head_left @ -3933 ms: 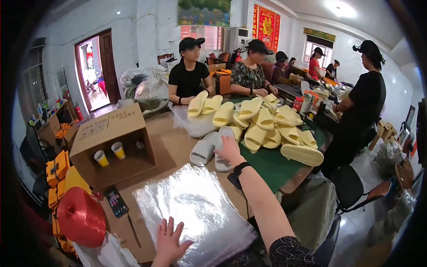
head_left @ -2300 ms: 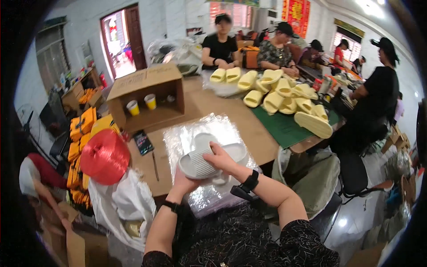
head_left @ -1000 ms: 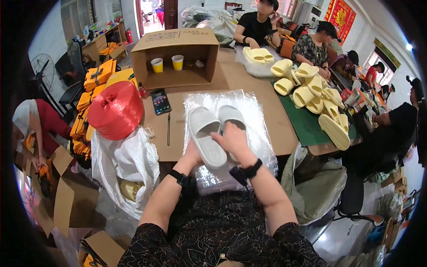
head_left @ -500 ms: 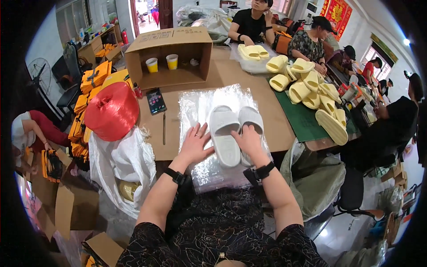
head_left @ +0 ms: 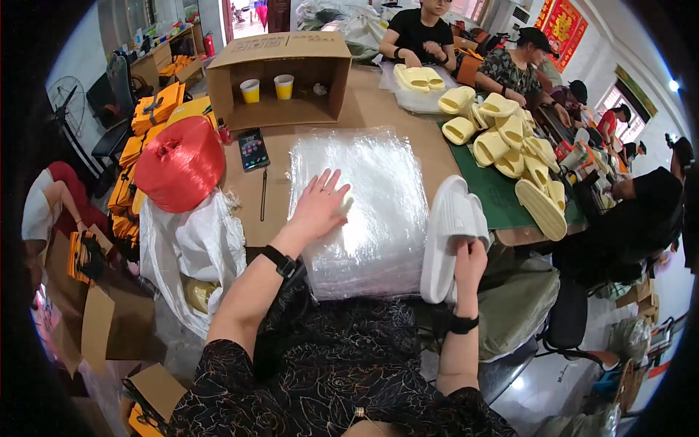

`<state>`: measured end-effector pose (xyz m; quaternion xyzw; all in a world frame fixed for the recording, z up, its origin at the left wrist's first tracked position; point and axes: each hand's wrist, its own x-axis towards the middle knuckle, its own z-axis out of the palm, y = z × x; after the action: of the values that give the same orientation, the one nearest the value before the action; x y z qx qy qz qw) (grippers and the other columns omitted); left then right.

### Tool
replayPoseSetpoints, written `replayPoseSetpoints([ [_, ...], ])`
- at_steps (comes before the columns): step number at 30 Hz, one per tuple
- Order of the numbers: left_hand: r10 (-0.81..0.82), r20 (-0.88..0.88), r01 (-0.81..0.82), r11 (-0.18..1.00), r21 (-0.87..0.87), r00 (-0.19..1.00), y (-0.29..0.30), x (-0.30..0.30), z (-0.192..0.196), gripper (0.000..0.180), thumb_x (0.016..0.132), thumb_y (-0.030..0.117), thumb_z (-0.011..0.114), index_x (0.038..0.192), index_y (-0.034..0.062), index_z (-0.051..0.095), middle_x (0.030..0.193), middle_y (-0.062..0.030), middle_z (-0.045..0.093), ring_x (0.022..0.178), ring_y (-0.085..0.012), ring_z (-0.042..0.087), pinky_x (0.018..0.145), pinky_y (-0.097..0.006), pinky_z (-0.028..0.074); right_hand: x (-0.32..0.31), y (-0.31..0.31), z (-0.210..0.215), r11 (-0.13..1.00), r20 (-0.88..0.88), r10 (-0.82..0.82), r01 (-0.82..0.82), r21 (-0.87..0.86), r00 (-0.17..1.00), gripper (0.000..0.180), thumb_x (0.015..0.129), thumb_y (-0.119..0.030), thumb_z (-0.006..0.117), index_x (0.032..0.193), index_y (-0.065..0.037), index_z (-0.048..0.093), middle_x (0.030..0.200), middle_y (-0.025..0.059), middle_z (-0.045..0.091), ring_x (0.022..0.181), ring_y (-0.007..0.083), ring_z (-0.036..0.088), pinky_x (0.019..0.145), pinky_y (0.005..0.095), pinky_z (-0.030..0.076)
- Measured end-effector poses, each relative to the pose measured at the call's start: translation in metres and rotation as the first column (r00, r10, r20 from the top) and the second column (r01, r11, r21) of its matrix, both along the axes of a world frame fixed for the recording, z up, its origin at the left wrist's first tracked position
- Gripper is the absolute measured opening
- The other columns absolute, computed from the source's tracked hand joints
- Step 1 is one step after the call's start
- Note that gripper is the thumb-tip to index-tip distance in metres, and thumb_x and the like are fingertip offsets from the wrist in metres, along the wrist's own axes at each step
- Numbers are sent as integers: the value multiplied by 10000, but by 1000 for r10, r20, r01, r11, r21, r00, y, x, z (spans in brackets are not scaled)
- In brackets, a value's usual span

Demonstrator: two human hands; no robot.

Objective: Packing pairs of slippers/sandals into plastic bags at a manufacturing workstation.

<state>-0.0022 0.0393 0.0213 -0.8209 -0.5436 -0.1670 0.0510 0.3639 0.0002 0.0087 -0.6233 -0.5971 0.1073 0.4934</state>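
A stack of clear plastic bags (head_left: 382, 182) lies on the table in front of me. My left hand (head_left: 319, 207) rests on it near the left side, fingers spread and nothing in them. Off the stack's right edge, my right hand (head_left: 472, 264) grips a pair of white slide slippers (head_left: 441, 237). The slippers are held side by side and tilted, toes pointing away from me. My right fingers reach in under the strap of the right slipper, so their tips are partly hidden.
An open cardboard box (head_left: 280, 49) with two yellow-and-white cups stands behind the stack. Left of the bags are a phone (head_left: 253, 149), a thin pen-like stick (head_left: 263, 195) and a red twine roll (head_left: 178, 164). Pale yellow slippers (head_left: 502, 146) pile up at right; several people sit beyond.
My right hand has lifted the white slippers off the plastic bags and carried them right, past the stack's edge. My left hand has moved slightly up and left onto the bared bags.
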Motion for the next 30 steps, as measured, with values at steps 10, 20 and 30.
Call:
replayPoseSetpoints([
  [10, -171, 96, 185, 968, -167, 981, -42, 28, -27, 644, 863, 470, 659, 1412, 184, 481, 1513, -162, 372, 1395, -406, 317, 1128, -481, 302, 36, -32, -2, 986, -405, 77, -130, -106, 911, 224, 982, -168, 572, 999, 54, 601, 827, 8, 600, 745, 93, 500, 668, 264, 417],
  [20, -108, 163, 133, 979, -154, 981, -35, 29, -19, 795, 795, 606, 670, 1449, 214, 440, 1539, -214, 297, 1421, -431, 251, 1156, -504, 235, 23, -33, -5, 973, -604, 207, -227, 45, 770, 233, 1003, -134, 535, 1147, 43, 581, 946, 12, 636, 810, 71, 549, 691, 231, 428],
  [30, -165, 153, 201, 945, -260, 974, -40, 20, -19, 780, 784, 567, 708, 1454, 285, 423, 1562, -176, 263, 1448, -436, 176, 1171, -578, 141, 9, -34, 3, 963, -609, 201, -269, -21, 767, 249, 994, -127, 520, 1134, 63, 598, 986, 28, 642, 840, 82, 554, 728, 236, 429],
])
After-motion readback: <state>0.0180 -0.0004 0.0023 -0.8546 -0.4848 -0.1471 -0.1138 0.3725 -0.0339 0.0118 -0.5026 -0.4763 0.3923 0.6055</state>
